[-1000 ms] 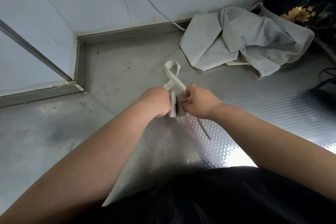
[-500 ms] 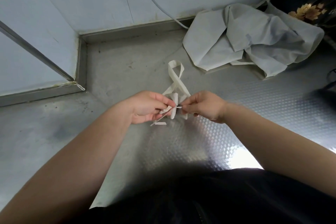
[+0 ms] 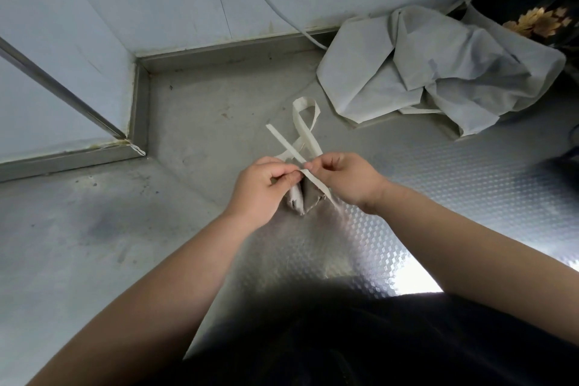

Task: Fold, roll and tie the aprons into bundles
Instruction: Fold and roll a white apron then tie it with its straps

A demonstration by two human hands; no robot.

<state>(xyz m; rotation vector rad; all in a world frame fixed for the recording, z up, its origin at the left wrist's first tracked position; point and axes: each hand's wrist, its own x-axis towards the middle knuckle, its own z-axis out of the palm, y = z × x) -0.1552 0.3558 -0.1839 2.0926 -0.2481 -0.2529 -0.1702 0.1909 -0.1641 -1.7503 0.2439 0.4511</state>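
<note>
A cream cloth strap (image 3: 305, 122) loops beside pale grey crumpled aprons (image 3: 438, 72); the steel worktop (image 3: 470, 185) shows an embossed diamond pattern; gold leaves (image 3: 537, 20) mark black fabric.

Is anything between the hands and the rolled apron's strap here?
Nothing visible. The left hand and right hand both pinch the strap directly, just above the rolled apron.

rolled apron bundle (image 3: 300, 197), straps (image 3: 305, 131) crossed
</note>
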